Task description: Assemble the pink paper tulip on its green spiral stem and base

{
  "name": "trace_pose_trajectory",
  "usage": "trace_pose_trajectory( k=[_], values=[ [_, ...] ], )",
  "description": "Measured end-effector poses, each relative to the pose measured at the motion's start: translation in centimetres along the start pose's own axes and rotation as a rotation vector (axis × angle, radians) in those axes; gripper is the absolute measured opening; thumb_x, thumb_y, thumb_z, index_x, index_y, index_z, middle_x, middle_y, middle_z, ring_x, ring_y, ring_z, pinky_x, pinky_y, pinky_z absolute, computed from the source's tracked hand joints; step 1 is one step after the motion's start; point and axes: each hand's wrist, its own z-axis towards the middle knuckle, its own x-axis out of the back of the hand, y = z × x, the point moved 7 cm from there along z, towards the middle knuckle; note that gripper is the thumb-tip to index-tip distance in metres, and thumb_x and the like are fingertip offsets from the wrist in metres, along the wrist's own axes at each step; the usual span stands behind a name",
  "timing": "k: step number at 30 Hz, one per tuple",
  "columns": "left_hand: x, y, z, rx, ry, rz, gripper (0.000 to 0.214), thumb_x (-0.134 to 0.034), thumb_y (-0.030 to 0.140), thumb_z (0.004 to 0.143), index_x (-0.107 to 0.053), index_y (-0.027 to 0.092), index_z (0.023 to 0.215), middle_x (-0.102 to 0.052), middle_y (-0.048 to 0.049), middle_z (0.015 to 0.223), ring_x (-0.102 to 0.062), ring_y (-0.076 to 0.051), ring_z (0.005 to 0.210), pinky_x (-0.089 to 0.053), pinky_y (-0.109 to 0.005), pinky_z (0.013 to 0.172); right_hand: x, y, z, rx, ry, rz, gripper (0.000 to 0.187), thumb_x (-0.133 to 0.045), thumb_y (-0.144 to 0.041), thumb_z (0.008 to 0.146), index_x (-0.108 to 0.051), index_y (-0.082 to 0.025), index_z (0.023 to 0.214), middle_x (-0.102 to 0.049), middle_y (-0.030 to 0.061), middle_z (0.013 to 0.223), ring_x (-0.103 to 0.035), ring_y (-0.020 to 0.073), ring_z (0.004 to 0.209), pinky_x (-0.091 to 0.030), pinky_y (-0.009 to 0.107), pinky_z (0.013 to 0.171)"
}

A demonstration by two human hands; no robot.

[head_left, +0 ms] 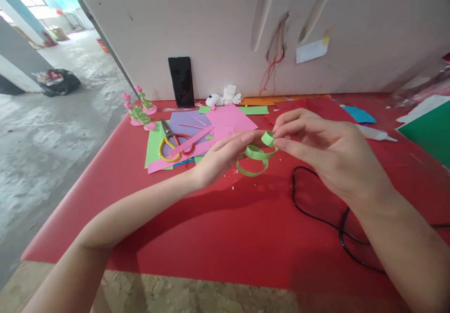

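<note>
A curled light-green paper strip (258, 153) hangs in loose loops above the red tabletop. My right hand (323, 146) is closed, pinching the strip's upper, tightly curled end between thumb and fingertips. Close beside it on the left is my left hand (225, 153), its fingers stretched out toward the curl and partly behind the loops. The thumb lies on the near side; whether the left fingers touch the strip I cannot tell. Scissors (172, 144) with one yellow and one red handle lie on coloured paper left of my hands.
Pink paper (230, 118) and purple paper overlap beyond my left hand. Small paper flowers (140, 109) stand at the back left, near a phone (182, 82) leaning on the wall. A black cable (316, 217) loops under my right arm, and a glue bottle (374, 133) lies beyond.
</note>
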Motion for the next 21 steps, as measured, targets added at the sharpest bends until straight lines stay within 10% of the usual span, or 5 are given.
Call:
trace_pose_trajectory(
  k=[10, 21],
  values=[
    [1.7, -2.3, 1.4, -0.207, -0.257, 0.282, 0.079, -0.084, 0.034, 0.064, -0.048, 0.031, 0.134, -0.050, -0.0063, 0.144, -0.037, -0.030, 0.141, -0.026, -0.049, 0.119, 0.7, 0.5, 0.1, -0.044, 0.065, 0.057, 0.008, -0.072, -0.035, 0.077, -0.072, -0.027, 0.076, -0.061, -0.0001, 0.090, -0.055, 0.0117, 0.085, -0.042, 0.026, 0.070],
    [0.7, -2.8, 0.6, -0.081, -0.339, 0.124, 0.045, -0.068, 0.026, 0.084, -0.056, 0.028, 0.127, -0.046, -0.0064, 0.150, -0.062, -0.023, 0.120, -0.048, -0.037, 0.103, 0.6, 0.8, 0.4, -0.079, 0.056, 0.089, 0.006, -0.070, -0.033, 0.078, -0.072, -0.029, 0.074, -0.062, -0.0027, 0.087, -0.055, 0.0097, 0.085, -0.041, 0.025, 0.073]
  ],
)
